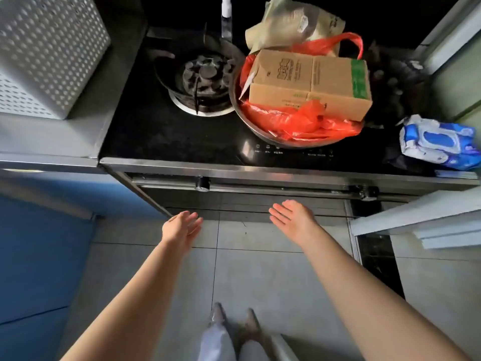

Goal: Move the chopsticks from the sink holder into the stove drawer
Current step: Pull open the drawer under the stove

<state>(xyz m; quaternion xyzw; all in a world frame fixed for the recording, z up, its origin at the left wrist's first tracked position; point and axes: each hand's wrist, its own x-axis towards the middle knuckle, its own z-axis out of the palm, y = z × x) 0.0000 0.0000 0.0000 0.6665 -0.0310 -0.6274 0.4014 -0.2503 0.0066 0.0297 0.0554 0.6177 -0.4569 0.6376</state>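
I stand facing a black stove (182, 136) with a steel front edge. Below that edge is the dark drawer front (260, 199), shut, with a round black knob (202, 183) above it. My left hand (181, 229) and my right hand (292, 220) are both stretched out flat in front of the drawer, fingers apart, holding nothing. No chopsticks and no sink holder are in view.
A gas burner (205, 82) sits on the stove beside a steel bowl (260, 138) holding a cardboard box (309, 83) and red plastic bags. A blue wipes pack (437, 142) lies at right. A perforated white rack (49, 48) stands at left. A white door (416, 217) juts out at right.
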